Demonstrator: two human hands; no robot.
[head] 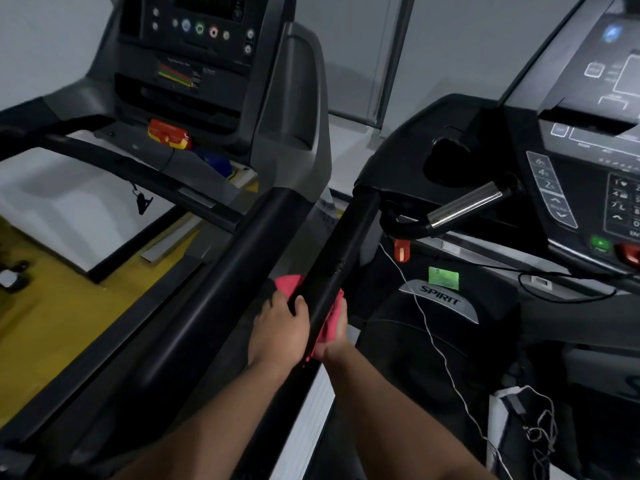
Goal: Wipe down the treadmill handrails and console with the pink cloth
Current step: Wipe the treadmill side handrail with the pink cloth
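Note:
A black handrail [341,254] of the right-hand treadmill runs diagonally through the middle of the head view. The pink cloth [329,325] is wrapped under and around this rail, showing on both sides of it. My left hand [280,327] grips the rail and cloth from the left, thumb over the top. My right hand [337,336] cups the cloth against the rail's right side from below. The right treadmill's console [585,174] with its keypads sits at the upper right. Much of the cloth is hidden behind the rail.
A second treadmill stands to the left, with its own handrail [221,282] and console [194,39]. A chrome grip bar [467,206] juts out below the right console. A white cable [433,341] hangs across the Spirit motor cover [440,299]. Yellow floor [52,306] shows at left.

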